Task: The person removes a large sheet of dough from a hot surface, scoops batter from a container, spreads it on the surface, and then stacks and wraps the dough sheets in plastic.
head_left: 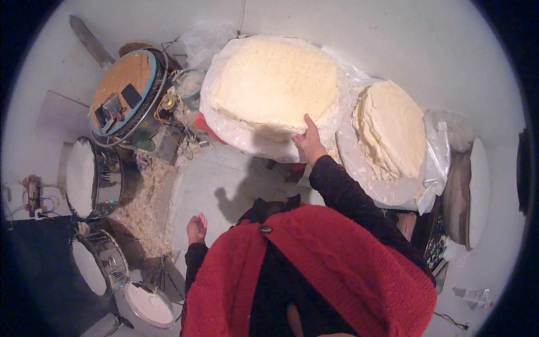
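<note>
A thick stack of thin, pale-yellow flatbreads (pixel 276 80) lies ahead of me on a white sheet-covered stand (pixel 210 94). My right hand (pixel 310 141) is at the stack's near edge, thumb against the top rim and the other fingers bent low at the side. Whether those fingers pinch any layer is hidden. To its right, a second stack of folded flatbreads (pixel 393 126) sits tilted in view on a round, plastic-covered base (pixel 362 168). Low on the left, my left hand (pixel 196 229) hangs beside my body over the floor, its fingers loosely bent and holding nothing.
Round electric griddles (pixel 111 177) (pixel 113 263) with lit indicators stand at the left. A wooden lid (pixel 122 84) on a drum carries a phone (pixel 131 95). Cables and a small tub (pixel 188 82) crowd beside it. Crumbs (pixel 145 210) litter the floor. A round-topped drum (pixel 461 193) stands far right.
</note>
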The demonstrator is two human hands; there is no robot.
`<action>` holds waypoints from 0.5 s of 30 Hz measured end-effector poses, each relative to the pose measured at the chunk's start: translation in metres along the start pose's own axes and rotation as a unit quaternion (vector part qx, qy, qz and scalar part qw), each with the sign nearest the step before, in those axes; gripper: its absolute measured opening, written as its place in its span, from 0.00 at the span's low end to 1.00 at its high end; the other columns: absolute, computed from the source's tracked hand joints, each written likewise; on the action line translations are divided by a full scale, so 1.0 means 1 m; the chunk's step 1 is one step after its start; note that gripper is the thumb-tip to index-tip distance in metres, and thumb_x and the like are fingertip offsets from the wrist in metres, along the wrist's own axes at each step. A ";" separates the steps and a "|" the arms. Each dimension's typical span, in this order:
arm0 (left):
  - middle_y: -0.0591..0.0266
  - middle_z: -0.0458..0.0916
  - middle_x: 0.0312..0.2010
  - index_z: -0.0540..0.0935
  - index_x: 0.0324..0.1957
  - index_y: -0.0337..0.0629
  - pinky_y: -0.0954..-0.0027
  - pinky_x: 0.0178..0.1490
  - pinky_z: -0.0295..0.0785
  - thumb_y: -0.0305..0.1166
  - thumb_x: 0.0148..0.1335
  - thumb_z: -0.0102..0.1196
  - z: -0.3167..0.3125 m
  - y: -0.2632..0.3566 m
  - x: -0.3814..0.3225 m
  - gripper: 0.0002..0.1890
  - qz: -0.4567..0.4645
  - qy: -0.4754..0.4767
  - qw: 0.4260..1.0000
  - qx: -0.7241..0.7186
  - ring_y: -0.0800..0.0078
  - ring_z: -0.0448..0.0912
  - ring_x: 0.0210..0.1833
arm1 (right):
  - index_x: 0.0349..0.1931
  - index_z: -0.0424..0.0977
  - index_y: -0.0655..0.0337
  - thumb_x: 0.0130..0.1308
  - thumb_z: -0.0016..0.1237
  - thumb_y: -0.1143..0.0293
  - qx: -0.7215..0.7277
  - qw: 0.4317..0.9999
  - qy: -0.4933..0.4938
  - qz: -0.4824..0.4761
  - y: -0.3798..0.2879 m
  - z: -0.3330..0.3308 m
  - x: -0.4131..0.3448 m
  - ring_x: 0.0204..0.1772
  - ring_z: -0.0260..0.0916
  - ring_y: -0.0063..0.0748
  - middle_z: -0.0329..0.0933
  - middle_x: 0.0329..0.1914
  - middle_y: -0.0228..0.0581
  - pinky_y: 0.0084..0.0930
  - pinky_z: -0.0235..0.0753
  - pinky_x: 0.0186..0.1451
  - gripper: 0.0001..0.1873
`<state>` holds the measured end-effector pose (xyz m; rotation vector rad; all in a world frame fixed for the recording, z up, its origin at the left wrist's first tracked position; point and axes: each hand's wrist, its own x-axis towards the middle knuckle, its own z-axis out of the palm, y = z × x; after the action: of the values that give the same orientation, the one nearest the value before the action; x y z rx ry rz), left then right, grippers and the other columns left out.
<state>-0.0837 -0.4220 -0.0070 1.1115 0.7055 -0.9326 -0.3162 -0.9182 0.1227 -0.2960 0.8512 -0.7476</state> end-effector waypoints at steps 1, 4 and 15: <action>0.55 0.72 0.49 0.67 0.48 0.37 0.64 0.54 0.66 0.33 0.66 0.39 -0.001 0.001 0.002 0.13 -0.002 -0.011 1.000 0.009 0.67 0.71 0.49 | 0.51 0.58 0.56 0.52 0.56 0.50 0.009 1.000 0.004 -0.001 0.000 0.006 -0.004 0.42 0.66 0.41 0.68 0.46 0.45 0.39 0.67 0.40 0.32; 0.55 0.72 0.49 0.67 0.48 0.37 0.64 0.54 0.67 0.33 0.66 0.40 -0.002 0.001 0.004 0.13 0.000 -0.031 0.999 0.029 0.67 0.72 0.48 | 0.49 0.59 0.56 0.50 0.58 0.54 0.038 0.998 0.051 -0.005 -0.001 0.021 -0.013 0.35 0.64 0.37 0.67 0.42 0.44 0.32 0.64 0.33 0.31; 0.54 0.72 0.50 0.65 0.54 0.38 0.66 0.55 0.67 0.34 0.65 0.43 0.050 0.009 -0.021 0.18 0.030 -0.053 0.996 0.059 0.68 0.73 0.49 | 0.46 0.65 0.60 0.55 0.51 0.67 0.024 0.991 0.044 -0.126 0.008 -0.004 0.040 0.42 0.71 0.45 0.70 0.41 0.49 0.33 0.72 0.36 0.19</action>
<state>-0.0839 -0.4630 0.0297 1.1713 0.5328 -0.9835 -0.2989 -0.9404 0.0934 -0.3323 0.8874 -1.0219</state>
